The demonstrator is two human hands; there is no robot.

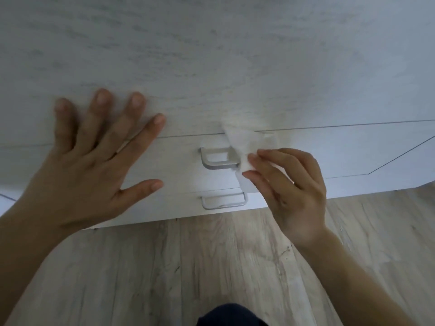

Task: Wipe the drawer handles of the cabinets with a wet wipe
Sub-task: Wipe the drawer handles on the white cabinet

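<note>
A pale wood-grain cabinet (235, 67) fills the upper view, seen from above. Two silver drawer handles sit one below the other: the upper handle (215, 158) and the lower handle (223, 201). My right hand (289, 187) pinches a white wet wipe (244, 147) between thumb and fingers, and the wipe covers the right end of the upper handle. My left hand (94, 158) is spread with straight fingers over the cabinet's top edge, left of the handles; it is slightly blurred and holds nothing.
Light wood-plank floor (188, 267) runs below the cabinet. A dark piece of my clothing (231, 315) shows at the bottom edge. The cabinet's right corner (368, 174) angles away at the right.
</note>
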